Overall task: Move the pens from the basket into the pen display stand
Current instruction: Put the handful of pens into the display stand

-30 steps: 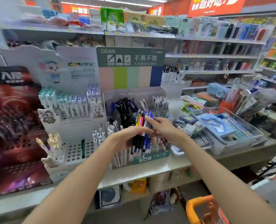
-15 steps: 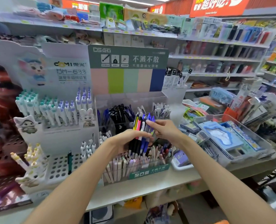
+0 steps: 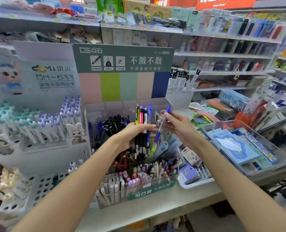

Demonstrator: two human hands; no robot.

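One blue pen (image 3: 162,126) has now been pulled clear of the bunch (image 3: 143,129) that the left hand (image 3: 132,136) grips, pinched by the right hand (image 3: 177,124), probably ready for slotting into the stand (image 3: 135,193).

bright, even store light; soft motion blur, edges bowed

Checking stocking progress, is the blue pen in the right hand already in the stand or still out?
Out. The right hand pinches the blue pen in the air, tilted, above the pen display stand.
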